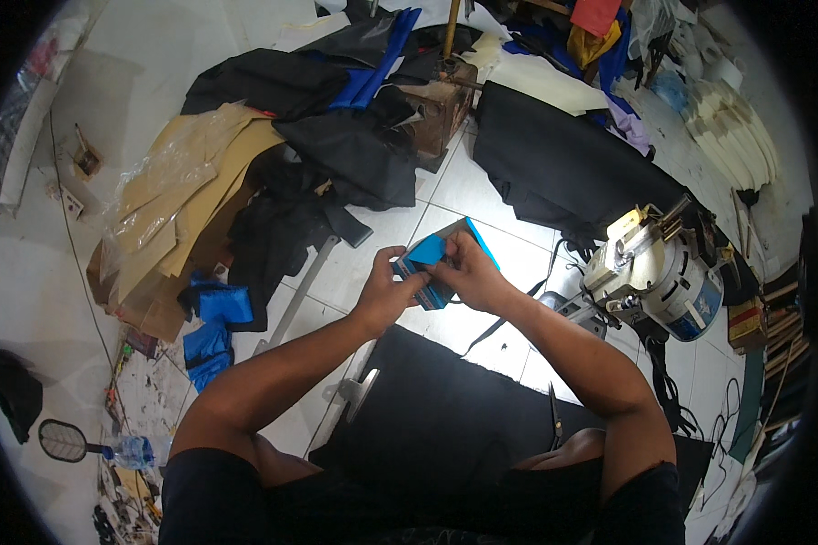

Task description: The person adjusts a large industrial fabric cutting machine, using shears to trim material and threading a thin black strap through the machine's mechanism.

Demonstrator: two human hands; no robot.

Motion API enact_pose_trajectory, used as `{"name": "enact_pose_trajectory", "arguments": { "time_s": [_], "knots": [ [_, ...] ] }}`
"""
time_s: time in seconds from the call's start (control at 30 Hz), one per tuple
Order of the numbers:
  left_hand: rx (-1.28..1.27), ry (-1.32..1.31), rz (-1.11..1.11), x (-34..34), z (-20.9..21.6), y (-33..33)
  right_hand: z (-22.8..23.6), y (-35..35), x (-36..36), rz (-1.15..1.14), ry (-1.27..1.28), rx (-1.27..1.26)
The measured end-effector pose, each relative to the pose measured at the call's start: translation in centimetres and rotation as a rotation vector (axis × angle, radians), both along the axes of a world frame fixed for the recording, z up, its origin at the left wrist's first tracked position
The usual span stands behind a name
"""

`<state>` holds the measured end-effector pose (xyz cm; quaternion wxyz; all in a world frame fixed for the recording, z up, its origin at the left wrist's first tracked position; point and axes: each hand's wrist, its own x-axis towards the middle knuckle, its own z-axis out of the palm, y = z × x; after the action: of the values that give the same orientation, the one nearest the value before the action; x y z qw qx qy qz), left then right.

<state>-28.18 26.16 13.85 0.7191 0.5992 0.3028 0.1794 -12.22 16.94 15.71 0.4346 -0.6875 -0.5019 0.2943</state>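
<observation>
A small blue cardboard box (pixel 436 292) is held up in front of me, over the white tiles. My left hand (pixel 389 286) grips its left side, thumb on the near face. With bent fingers, my right hand (pixel 473 275) holds the box at its upper right, by a bright blue flap (pixel 427 250) that stands out from it. The box's inside is hidden from this view. Below the hands, black fabric (pixel 427 409) lies spread near my body, with dark-handled scissors (pixel 555 418) at its right.
An electric cloth-cutting machine (pixel 659 277) stands on the right. Leftward lie a long metal ruler (pixel 302 295), brown pattern sheets (pixel 191 173) and blue shiny cloth (pixel 211 345). Black fabric (pixel 563 154) and a rusty metal block (pixel 438 109) are farther off. Cords trail at the lower right.
</observation>
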Motion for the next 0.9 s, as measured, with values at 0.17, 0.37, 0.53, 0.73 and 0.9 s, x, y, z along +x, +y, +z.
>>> {"name": "enact_pose_trajectory", "arguments": {
  "time_s": [0.17,0.37,0.53,0.73,0.9],
  "knots": [
    [-0.033,-0.022,-0.040,0.0,0.4,0.2,0.7,-0.2,0.4,0.077,0.008,0.018],
    [-0.001,-0.003,-0.082,0.2,0.0,0.8,0.2,0.1,1.5,0.118,0.346,-0.025],
    [0.043,0.006,-0.068,0.2,-0.5,0.8,1.9,-0.1,0.8,0.104,0.304,-0.108],
    [-0.101,-0.056,-0.116,0.3,-0.1,1.4,1.9,-0.6,1.3,0.143,0.165,-0.047],
    [-0.091,-0.046,-0.120,0.4,-0.2,1.4,1.9,-0.7,0.9,0.148,0.127,-0.006]
  ]
}}
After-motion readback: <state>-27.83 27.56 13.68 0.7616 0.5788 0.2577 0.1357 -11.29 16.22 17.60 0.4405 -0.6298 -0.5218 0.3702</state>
